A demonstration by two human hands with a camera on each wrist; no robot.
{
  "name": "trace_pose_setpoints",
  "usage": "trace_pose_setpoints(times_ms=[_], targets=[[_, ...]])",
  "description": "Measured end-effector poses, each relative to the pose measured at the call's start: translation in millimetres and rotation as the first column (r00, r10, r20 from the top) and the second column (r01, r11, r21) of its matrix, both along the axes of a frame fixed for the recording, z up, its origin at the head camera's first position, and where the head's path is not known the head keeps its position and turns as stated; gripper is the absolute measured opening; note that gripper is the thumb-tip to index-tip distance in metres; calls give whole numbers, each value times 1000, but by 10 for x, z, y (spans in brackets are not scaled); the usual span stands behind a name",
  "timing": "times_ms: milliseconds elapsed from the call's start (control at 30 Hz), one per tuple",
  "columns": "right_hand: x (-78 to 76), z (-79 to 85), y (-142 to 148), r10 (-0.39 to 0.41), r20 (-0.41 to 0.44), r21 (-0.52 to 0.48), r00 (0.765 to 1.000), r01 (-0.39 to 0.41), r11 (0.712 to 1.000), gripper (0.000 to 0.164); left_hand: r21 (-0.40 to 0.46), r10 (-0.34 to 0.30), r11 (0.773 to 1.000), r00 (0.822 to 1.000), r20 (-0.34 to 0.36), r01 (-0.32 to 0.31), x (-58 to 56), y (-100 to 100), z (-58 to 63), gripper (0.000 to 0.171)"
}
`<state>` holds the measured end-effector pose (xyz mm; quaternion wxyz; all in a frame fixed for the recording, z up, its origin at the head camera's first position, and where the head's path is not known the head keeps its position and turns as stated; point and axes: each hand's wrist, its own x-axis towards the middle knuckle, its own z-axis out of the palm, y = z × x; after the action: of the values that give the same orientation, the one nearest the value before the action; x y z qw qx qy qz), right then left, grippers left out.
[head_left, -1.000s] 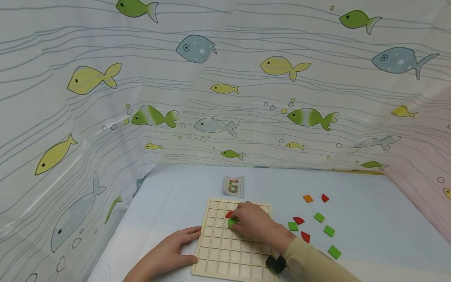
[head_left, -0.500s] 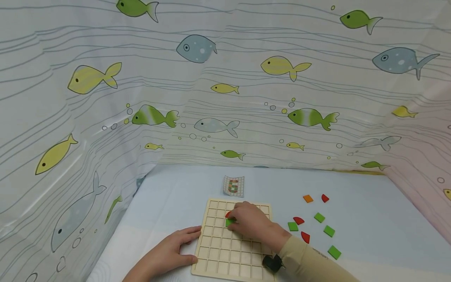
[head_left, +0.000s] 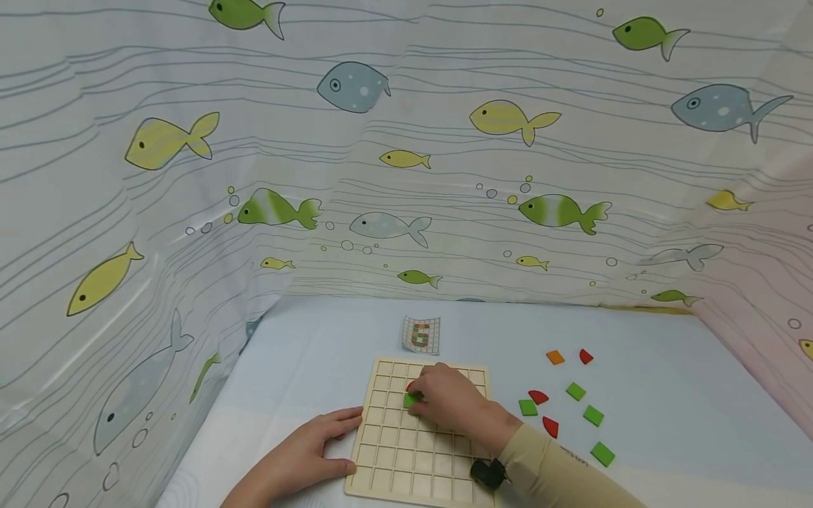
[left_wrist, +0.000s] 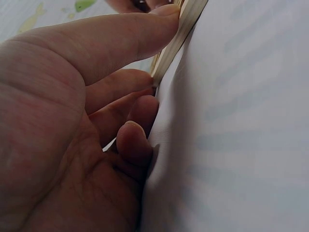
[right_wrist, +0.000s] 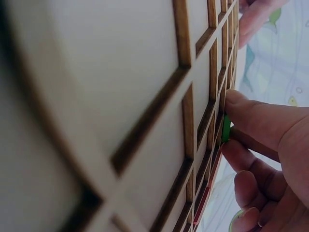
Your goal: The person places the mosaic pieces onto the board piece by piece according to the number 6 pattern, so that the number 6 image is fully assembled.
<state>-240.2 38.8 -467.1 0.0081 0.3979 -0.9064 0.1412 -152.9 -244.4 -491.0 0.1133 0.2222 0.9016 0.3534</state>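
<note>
A pale wooden board with a grid of square cells (head_left: 386, 457) lies on the table in the head view. My right hand (head_left: 447, 396) is over its upper part, pinching a green square tile (head_left: 410, 401) between thumb and fingers. In the right wrist view the green tile's edge (right_wrist: 226, 127) shows between thumb and fingertip, right at the grid ridges. Just beyond it, a red quarter-circle tile (head_left: 411, 386) is partly covered by the fingers. My left hand (head_left: 311, 448) touches the board's left edge with thumb and fingertips; the left wrist view shows the thumb (left_wrist: 159, 29) against the wooden side.
Right of the board lie several loose tiles: green squares (head_left: 593, 415), red quarter-circles (head_left: 550, 427) and an orange square (head_left: 555, 357). Behind the board is a small card with a coloured grid pattern (head_left: 421, 335). A fish-printed curtain (head_left: 444, 212) surrounds the table.
My right hand has slid slightly left across the board with the green tile. The left hand has stayed at the board's edge.
</note>
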Motion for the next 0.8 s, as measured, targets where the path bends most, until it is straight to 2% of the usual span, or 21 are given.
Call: trace_pose_setpoints(times_ms=[433,800], targets=[[-8,-2,22,-12,27,-14,1000,13,1000,26,7,-1,1000,1000,4,1,-5,0,3,77],[9,97,167,-52,87,-47,995,56,997,20,-16,15,1000,1000,22,-15,2,9,0,76]])
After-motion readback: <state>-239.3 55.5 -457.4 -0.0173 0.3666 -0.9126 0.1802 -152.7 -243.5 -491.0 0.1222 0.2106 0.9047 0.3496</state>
